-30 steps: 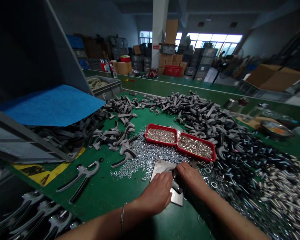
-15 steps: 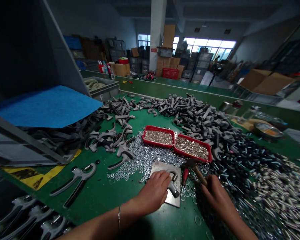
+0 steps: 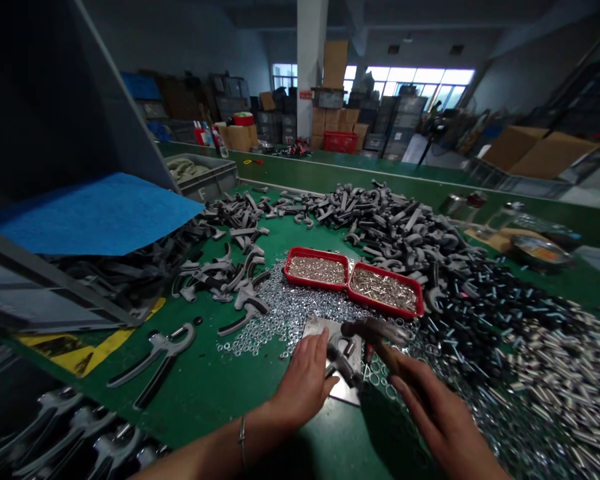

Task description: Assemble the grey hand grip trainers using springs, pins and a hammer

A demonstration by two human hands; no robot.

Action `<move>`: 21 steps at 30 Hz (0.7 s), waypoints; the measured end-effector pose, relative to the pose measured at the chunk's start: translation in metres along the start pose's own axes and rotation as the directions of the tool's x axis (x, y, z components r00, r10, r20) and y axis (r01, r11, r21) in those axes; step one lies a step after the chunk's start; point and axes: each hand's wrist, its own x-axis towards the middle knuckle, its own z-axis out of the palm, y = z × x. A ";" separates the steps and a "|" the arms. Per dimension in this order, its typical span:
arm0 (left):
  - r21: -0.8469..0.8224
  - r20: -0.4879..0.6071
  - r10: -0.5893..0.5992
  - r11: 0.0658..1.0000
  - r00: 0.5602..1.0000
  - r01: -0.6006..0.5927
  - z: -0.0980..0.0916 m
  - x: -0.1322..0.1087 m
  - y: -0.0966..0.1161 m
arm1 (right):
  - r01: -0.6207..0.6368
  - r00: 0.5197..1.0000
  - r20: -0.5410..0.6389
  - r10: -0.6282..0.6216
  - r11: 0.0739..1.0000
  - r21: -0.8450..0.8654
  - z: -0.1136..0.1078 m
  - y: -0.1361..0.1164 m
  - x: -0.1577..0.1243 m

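Observation:
My left hand grips a grey curved-jaw clamp piece lying on a small metal plate. The fingers hide part of the piece, and a metal pin shows near its jaw. My right hand is wrapped around the wooden handle of a hammer. The hammer's head is over the plate, just above the clamp piece; whether it touches cannot be made out. A red-handled screwdriver lies beside the plate, partly covered by the hammer.
Two red trays of small metal pins stand behind the plate, amid scattered washers. Grey clamp parts heap at the back. Black parts and metal cylinders spread on the right. An assembled clamp lies left, near a grey crate.
The hammer has been raised and swung left, from beside the plate to over the clamp piece. My left hand has shifted slightly left, its thumb and forefinger now further apart.

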 end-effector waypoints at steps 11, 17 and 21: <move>-0.463 0.205 -0.165 0.852 0.965 0.244 -0.038 0.024 0.005 | -0.410 0.903 -0.042 0.429 0.886 0.218 -0.020 0.062 0.015; -0.316 0.029 -0.145 0.938 0.989 0.146 -0.047 0.029 -0.011 | -0.080 0.967 -0.243 -0.079 0.809 -0.582 -0.024 0.082 0.053; -0.150 0.020 -0.071 0.986 0.997 0.073 -0.044 0.016 -0.017 | -0.078 0.958 -0.270 -0.098 0.816 -0.572 0.008 0.077 0.075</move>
